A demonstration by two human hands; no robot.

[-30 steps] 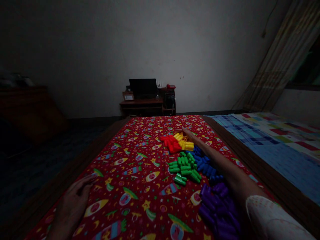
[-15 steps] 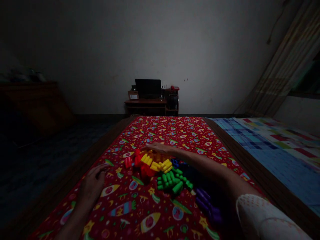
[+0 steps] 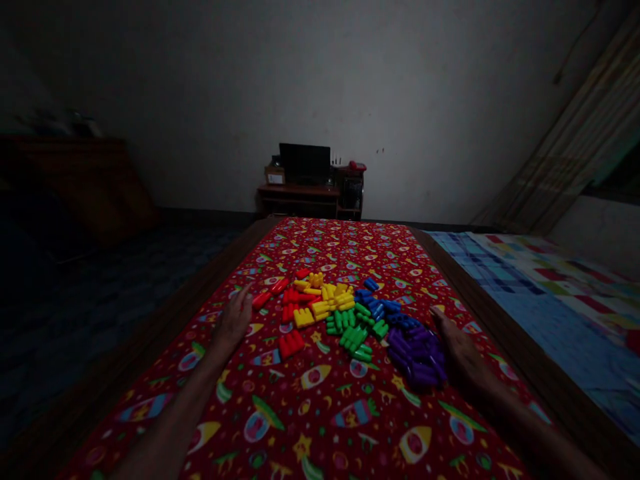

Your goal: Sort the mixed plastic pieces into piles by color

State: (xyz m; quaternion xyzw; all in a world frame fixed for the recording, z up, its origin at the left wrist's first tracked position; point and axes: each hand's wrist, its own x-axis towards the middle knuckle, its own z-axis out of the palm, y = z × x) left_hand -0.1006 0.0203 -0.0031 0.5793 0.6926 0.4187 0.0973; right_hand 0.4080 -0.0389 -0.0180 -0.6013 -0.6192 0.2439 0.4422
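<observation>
Dim light shows a monitor (image 3: 305, 163) on a wooden desk (image 3: 297, 190) against a pale wall (image 3: 200, 87), curtain (image 3: 575, 147) at right.

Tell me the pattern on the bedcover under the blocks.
The bedcover is red, printed with rockets and stars; best in the head view.

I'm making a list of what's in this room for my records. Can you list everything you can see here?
bed cover: 1, red with rocket print, under the hands
red pegs: many, red, left of the pile
yellow pegs: many, yellow, far middle of the pile
green pegs: many, green, middle of the pile
blue pegs: many, blue, right of the green
purple pegs: many, purple, nearest right
quilt: 1, blue check and multicoloured, right of the bed
desk: 1, dark wood, by the far wall
monitor: 1, black, on the desk
curtain: 1, striped, upper right
left hand: 1, open, beside the red pegs
right hand: 1, open, beside the purple pegs
</observation>
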